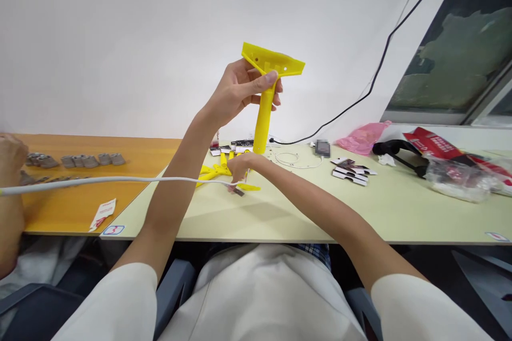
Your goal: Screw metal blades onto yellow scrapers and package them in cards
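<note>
My left hand (240,88) is raised in front of the wall and closed around a yellow plastic scraper (262,117). The scraper's wide head with its small holes points up, its handle down, tilted slightly. Lower down, my right hand (239,167) reaches to the table among several yellow scraper parts (216,171). Its fingers point down and look drawn together, partly behind a white cable (188,179); what they grip cannot be made out. By its fingertips is a small dark flat piece (239,192), and a yellow piece (251,187) lies just right of it.
Black-and-white cards (352,171), a small device (322,148) with a thin white cord, a pink bag (362,137), a black handled object (400,152) and clear plastic wrapping (460,178) are on the right. Leftward, another person's arm (10,197) is beside an orange table (68,208) with grey parts (84,161).
</note>
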